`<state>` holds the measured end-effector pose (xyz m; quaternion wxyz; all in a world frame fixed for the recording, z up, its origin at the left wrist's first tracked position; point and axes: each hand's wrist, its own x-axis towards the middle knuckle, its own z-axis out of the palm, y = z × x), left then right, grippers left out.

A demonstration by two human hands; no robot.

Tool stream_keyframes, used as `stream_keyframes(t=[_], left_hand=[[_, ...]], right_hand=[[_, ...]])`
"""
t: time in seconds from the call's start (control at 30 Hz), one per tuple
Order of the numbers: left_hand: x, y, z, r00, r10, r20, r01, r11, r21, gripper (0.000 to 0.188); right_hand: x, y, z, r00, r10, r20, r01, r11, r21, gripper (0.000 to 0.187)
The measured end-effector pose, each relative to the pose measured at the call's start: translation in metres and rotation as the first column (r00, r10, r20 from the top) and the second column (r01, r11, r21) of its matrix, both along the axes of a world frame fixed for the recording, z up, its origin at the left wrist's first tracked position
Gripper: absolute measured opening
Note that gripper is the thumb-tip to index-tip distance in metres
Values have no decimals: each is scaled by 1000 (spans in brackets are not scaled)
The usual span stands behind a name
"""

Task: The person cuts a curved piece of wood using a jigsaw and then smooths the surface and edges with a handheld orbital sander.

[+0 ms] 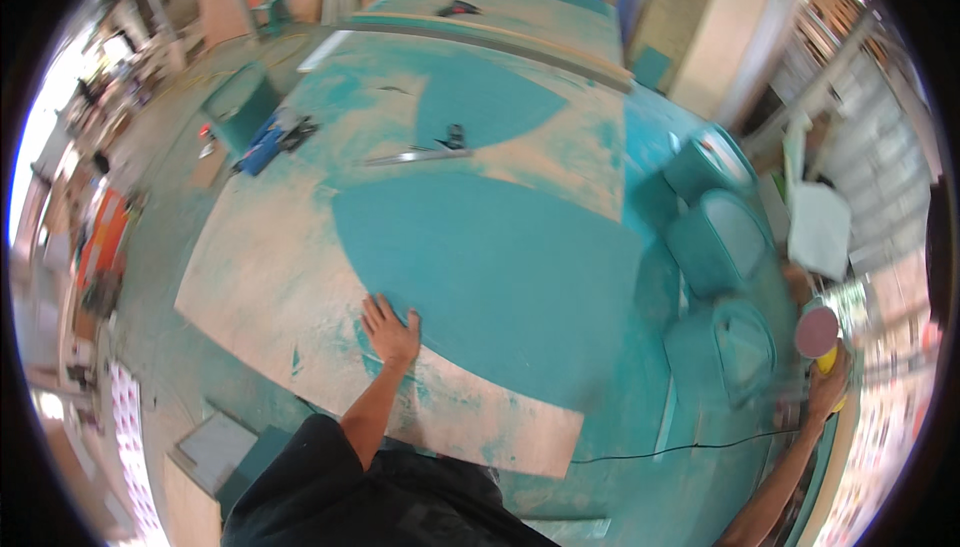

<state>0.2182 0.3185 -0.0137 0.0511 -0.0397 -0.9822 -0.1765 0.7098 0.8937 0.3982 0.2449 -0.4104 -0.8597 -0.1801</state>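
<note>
My left hand (390, 331) lies flat, fingers spread, on a large board (270, 277) dusted with turquoise powder, at the edge of a big teal lens-shaped area (490, 267). My right hand (827, 387) is far out to the right, gripping a yellow-bodied disc sander (818, 335) whose round reddish pad faces up. A black cord (680, 447) runs from the sander across the teal surface toward the board's near corner.
A metal square and a small dark tool (430, 150) lie on the board's far part. Blue tools (270, 142) sit at its left edge. Teal-painted stools or bins (720, 237) stand to the right. A white seat (818, 232) and shelving fill the right side.
</note>
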Motion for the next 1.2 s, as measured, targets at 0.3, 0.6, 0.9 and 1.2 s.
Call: stream_keyframes(t=[0.3,0.6,0.9,1.2], left_hand=[[7,14,12,997,-8,79,13,998,-60,85],[12,9,32,985,44,164,-23,991,-130,83],[1,21,24,987,25,158,-5,992,-128,83],[4,15,23,974,81,212,-36,977,-209,86]], right_hand=[[-303,97,-146,916,368,163,-308,902,-304,62],[-551,111,-293,799,601,10,-542,728,-421,59],[-602,147,-428,857,424,-294,-470,408,-783,65],[-604,110,-409,789,614,24,-531,701,-476,67]])
